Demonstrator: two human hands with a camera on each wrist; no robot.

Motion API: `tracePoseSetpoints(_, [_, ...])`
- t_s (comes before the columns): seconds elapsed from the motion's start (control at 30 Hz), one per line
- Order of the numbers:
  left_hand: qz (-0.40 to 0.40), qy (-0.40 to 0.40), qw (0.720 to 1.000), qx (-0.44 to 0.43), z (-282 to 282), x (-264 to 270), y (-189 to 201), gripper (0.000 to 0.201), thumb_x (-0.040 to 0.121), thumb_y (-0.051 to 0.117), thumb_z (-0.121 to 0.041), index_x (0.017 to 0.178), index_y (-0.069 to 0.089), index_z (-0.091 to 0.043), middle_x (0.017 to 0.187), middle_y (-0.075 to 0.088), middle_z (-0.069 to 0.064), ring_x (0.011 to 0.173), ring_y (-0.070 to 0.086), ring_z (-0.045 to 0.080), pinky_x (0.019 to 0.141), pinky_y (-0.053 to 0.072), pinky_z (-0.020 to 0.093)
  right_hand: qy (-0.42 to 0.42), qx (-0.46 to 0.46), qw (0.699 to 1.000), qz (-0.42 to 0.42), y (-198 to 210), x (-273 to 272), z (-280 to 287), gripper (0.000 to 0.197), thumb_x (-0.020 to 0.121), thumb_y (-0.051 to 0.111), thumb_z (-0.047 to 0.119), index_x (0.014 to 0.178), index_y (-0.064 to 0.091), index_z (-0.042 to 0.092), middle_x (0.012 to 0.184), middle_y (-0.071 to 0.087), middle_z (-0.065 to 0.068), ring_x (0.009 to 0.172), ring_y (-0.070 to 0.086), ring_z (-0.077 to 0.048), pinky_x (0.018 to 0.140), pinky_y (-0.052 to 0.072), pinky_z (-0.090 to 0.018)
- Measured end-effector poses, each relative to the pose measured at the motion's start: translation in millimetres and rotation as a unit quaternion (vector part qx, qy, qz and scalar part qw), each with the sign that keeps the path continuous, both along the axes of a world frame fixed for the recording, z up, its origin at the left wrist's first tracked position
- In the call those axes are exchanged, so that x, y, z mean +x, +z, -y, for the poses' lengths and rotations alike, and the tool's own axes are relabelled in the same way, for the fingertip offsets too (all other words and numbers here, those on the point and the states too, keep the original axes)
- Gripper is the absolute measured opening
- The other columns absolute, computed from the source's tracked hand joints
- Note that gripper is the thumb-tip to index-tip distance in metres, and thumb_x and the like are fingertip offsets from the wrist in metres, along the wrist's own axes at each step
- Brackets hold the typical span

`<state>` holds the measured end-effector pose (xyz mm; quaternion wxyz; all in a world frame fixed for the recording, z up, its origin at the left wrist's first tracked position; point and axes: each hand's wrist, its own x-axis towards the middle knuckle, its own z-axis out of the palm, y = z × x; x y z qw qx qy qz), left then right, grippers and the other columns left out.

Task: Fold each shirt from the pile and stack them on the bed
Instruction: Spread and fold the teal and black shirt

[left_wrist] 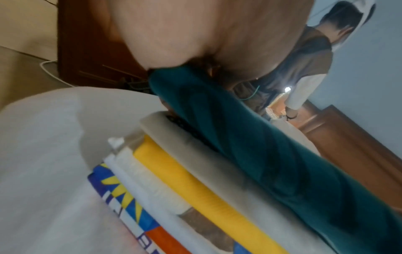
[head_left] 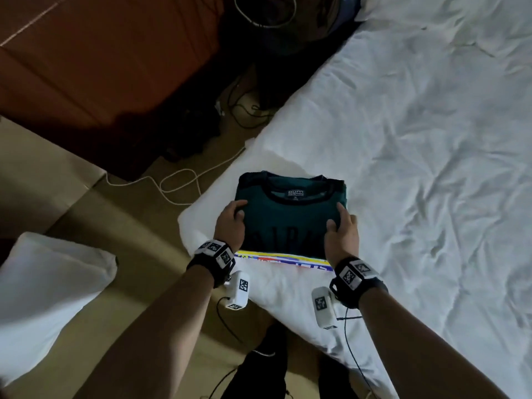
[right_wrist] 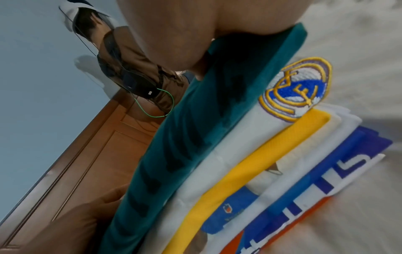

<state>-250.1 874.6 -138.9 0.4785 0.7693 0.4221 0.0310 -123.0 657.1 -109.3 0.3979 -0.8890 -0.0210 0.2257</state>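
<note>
Gripping the folded dark-teal cotton shirt (head_left: 290, 217) by both side edges, I've got my left hand (head_left: 230, 223) and right hand (head_left: 342, 233) curled round it, thumbs on top. It sits on the stack of folded white, yellow and blue shirts (right_wrist: 250, 163), at the near corner of the rumpled white-sheeted bed (head_left: 417, 139).
</note>
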Motion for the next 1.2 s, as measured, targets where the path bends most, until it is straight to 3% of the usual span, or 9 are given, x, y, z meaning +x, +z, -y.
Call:
tracePoseSetpoints(0.1, [0.017, 0.013, 1.0, 0.019, 6.9, 0.6, -1.2, 0.035, 0.103, 0.042, -0.005, 0.131, 0.062, -0.015, 0.134, 0.061, 0.01, 0.123, 0.056, 0.028, 0.103, 0.044, 0.035, -0.018, -0.006, 1.0, 0.012, -4.5, 0.5, 1.1, 0.051, 0.103, 0.043, 0.008, 0.153, 0.041, 0.018, 0.137, 0.044, -0.011, 0.105, 0.055, -0.03, 0.093, 0.045, -0.039])
tracePoseSetpoints(0.27, [-0.006, -0.029, 0.997, 0.077, 15.4, -2.2, 3.5, 0.037, 0.106, 0.039, -0.011, 0.137, 0.056, -0.022, 0.127, 0.055, 0.009, 0.105, 0.061, 0.033, 0.093, 0.049, 0.045, 0.008, -0.027, 0.999, 0.039, -13.9, 6.8, 2.8, 0.052, 0.102, 0.043, 0.005, 0.152, 0.042, 0.017, 0.136, 0.044, -0.014, 0.109, 0.055, -0.034, 0.089, 0.043, -0.035])
tracePoseSetpoints(0.37, [-0.036, -0.043, 0.993, 0.109, 14.3, -2.1, 3.8, 0.036, 0.106, 0.04, -0.016, 0.141, 0.049, -0.019, 0.128, 0.047, 0.012, 0.092, 0.062, 0.037, 0.083, 0.053, 0.047, 0.038, -0.081, 0.995, 0.04, -15.9, 3.6, 2.5, 0.052, 0.101, 0.044, 0.01, 0.151, 0.039, 0.019, 0.137, 0.044, -0.015, 0.114, 0.052, -0.039, 0.092, 0.044, -0.043])
tracePoseSetpoints(0.47, [-0.072, -0.048, 0.962, 0.259, 22.2, -1.5, 5.5, 0.046, 0.104, 0.042, -0.03, 0.146, 0.048, -0.012, 0.14, 0.044, 0.021, 0.117, 0.053, 0.041, 0.097, 0.045, 0.052, 0.059, -0.202, 0.964, 0.165, -7.5, -8.7, -4.1, 0.055, 0.099, 0.044, 0.034, 0.15, 0.038, 0.014, 0.147, 0.041, -0.017, 0.135, 0.036, -0.039, 0.107, 0.029, -0.051])
tracePoseSetpoints(0.53, [-0.061, -0.123, 0.932, 0.337, 40.9, 2.4, 11.7, 0.055, 0.104, 0.037, -0.036, 0.151, 0.044, -0.009, 0.154, 0.039, 0.025, 0.14, 0.038, 0.043, 0.109, 0.034, 0.057, 0.139, -0.2, 0.936, 0.254, -4.9, -19.1, -15.5, 0.062, 0.1, 0.04, 0.043, 0.153, 0.035, 0.011, 0.161, 0.029, -0.017, 0.15, 0.021, -0.037, 0.118, 0.017, -0.049])
tracePoseSetpoints(0.6, [-0.061, -0.228, 0.905, 0.354, 62.8, 7.1, 8.0, 0.061, 0.105, 0.029, -0.04, 0.158, 0.034, -0.009, 0.165, 0.023, 0.023, 0.154, 0.019, 0.039, 0.119, 0.02, 0.063, 0.256, -0.207, 0.902, 0.279, -12.8, -28.3, -25.2, 0.067, 0.102, 0.035, 0.044, 0.158, 0.028, 0.008, 0.169, 0.013, -0.015, 0.157, 0.004, -0.032, 0.126, 0.006, -0.048])
tracePoseSetpoints(0.7, [-0.099, -0.283, 0.887, 0.35, 68.4, 7.7, -15.6, 0.066, 0.105, 0.028, -0.043, 0.161, 0.024, -0.009, 0.169, 0.01, 0.02, 0.158, 0.005, 0.035, 0.12, 0.013, 0.065, 0.339, -0.252, 0.87, 0.254, -38.2, -33.7, -23.6, 0.073, 0.103, 0.025, 0.048, 0.16, 0.02, 0.003, 0.17, 0.004, -0.015, 0.157, -0.005, -0.029, 0.126, 0.004, -0.053])
tracePoseSetpoints(0.83, [-0.094, -0.317, 0.873, 0.358, 66.5, -2.7, -45.5, 0.07, 0.101, 0.039, -0.04, 0.16, 0.026, -0.006, 0.168, 0.014, 0.021, 0.157, 0.013, 0.036, 0.12, 0.016, 0.065, 0.373, -0.28, 0.846, 0.258, -71.9, -40.4, -6.4, 0.078, 0.103, 0.024, 0.054, 0.16, 0.017, 0.002, 0.169, 0.007, -0.017, 0.157, 0.0, -0.032, 0.126, -0.001, -0.055])
tracePoseSetpoints(1.2, [-0.133, -0.252, 0.895, 0.343, 33.2, -29.3, -73.3, 0.067, 0.101, 0.025, -0.035, 0.161, 0.02, -0.006, 0.169, 0.012, 0.018, 0.156, 0.011, 0.038, 0.121, 0.012, 0.065, 0.346, -0.251, 0.862, 0.273, -93.0, -41.0, 1.4, 0.076, 0.101, 0.025, 0.047, 0.162, 0.004, 0.007, 0.171, -0.001, -0.012, 0.158, -0.003, -0.028, 0.127, -0.005, -0.047])
